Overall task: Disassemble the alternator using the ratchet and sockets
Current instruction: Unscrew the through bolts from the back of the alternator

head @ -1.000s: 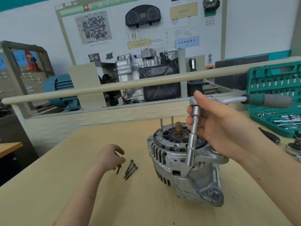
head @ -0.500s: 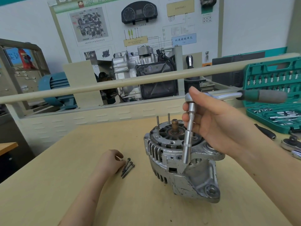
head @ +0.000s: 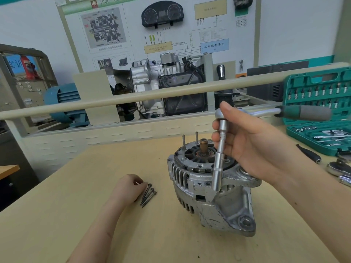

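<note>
Setting through-bolts [head: 148,195] aside, left hand [head: 127,187] curled beside them, grip unclear; right hand [head: 245,147] gripping ratchet extension [head: 218,164] at alternator [head: 212,188]. Next: seat socket squarely.

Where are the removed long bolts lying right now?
In the head view, the long bolts lie bunched on the wooden table, left of the alternator, right beside the left hand.

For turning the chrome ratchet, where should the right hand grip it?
On the green-and-grey padded handle, reached from the right: it juts sideways, clear of the silver alternator, farthest from the ratchet head. The right hand holds the extension.
</note>
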Tool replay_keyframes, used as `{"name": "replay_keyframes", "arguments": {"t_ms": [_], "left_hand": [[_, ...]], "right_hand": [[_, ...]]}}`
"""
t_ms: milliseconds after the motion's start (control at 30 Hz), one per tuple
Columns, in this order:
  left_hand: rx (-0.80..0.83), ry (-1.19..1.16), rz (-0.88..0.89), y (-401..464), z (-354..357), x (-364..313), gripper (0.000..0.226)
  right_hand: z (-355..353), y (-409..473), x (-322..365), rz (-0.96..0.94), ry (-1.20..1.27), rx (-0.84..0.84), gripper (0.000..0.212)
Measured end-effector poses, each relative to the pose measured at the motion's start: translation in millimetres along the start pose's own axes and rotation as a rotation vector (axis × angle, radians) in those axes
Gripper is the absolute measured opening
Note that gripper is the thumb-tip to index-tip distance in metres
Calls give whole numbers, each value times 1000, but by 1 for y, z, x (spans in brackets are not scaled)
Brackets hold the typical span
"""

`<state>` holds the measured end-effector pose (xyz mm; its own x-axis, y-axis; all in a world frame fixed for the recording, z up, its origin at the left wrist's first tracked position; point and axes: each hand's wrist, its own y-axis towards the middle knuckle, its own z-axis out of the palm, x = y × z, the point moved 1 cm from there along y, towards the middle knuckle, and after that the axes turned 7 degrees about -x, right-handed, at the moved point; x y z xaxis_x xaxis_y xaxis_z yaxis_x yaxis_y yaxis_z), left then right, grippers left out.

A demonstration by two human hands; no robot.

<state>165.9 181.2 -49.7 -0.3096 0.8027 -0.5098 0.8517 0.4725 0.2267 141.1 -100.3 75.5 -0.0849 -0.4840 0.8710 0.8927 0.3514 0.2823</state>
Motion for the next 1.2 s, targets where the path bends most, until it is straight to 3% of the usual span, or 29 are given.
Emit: {"name": "replay_keyframes", "arguments": {"t_ms": [200,400,567,667,867,967,1200], "left_hand": [[-2,-9,5,0,0,1,17],[-20,-113,-15,-2,2,10,16],[-57,-189,-26,1,4,17,15],[-66,-225,-25,3,8,21,13],[-69,-259,-26,7,13,27,12],[-73,-239,-25,6,13,26,12],[-84,-224,-2,2,12,22,12]], "right_hand": [[1,-1,1,30,9,0,15],[-11,4,10,211,101,19,31],[-40,16,20,238,40,-85,34],[-64,24,19,242,-230,-126,33],[-88,29,8,403,-1368,113,27],[-88,33,-12,539,-1503,216,27],[-103,40,-31,549,-1641,105,34]]}}
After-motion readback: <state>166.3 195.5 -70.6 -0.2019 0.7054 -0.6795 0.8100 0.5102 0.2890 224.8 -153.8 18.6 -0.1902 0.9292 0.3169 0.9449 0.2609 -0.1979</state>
